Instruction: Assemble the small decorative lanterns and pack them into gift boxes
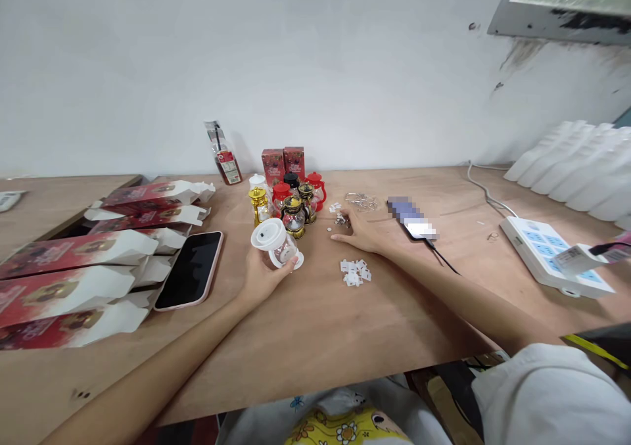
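Note:
My left hand is closed around a small white lantern with a clear middle. The lantern is tilted, its round white base with a dark spot turned up. My right hand rests low over the table, thumb and fingers apart around a small pile of round metallic pieces. Just behind the held lantern stand several small lanterns in gold, red, black and white, among them a bronze-and-black lantern. Small white plastic pieces lie in front of my right hand.
Red printed boxes with open flaps and a phone lie left. Upright red boxes and a bottle stand by the wall. Metal rings, a cabled phone, a power strip and white foam sleeves are right.

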Available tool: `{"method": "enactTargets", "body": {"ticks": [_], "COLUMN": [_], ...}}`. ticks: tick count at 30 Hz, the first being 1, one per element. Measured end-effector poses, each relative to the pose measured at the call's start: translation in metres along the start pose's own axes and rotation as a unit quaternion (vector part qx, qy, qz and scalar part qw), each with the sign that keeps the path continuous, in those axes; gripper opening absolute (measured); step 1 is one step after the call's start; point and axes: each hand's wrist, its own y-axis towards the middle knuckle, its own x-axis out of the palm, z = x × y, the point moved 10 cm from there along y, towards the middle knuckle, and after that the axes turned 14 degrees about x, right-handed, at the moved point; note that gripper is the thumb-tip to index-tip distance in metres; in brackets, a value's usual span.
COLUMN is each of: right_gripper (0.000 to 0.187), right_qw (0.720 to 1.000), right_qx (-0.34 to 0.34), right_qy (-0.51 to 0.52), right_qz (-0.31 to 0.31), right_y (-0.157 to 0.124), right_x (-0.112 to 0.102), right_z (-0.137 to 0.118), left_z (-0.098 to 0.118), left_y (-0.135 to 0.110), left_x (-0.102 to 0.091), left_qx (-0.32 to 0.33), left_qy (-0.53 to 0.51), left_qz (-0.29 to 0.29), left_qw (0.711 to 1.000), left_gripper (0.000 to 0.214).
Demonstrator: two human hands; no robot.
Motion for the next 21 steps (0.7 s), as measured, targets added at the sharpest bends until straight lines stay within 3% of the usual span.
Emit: {"method": "enactTargets", "body": {"ticks": [8,15,21], "right_gripper": [0.048,0.053,0.028], "right_qw": [0.996,0.997,0.994], "right_qx": [-0.067,-0.069,-0.105], "right_qy": [-0.056,-0.045,-0.014], "right_qz": [-0.017,-0.005,-0.033], "right_y": [0.016,0.022,0.017], "right_x": [0.014,0.016,0.016], "right_z": [-0.017,-0.015,-0.019], "left_z": [0.006,0.010,0.010], "left_y": [0.001,0.001,0.000], "left_x": [0.000,-0.001,-0.001], "left_qx": [-0.001,0.010,0.012], "left_qy": [-0.017,-0.018,-0.013], "left_qz": [0.001,0.000,-0.002], "left_qw": [1.000,1.000,1.000], "left_gripper": [0.052,0.049,0.046]}}
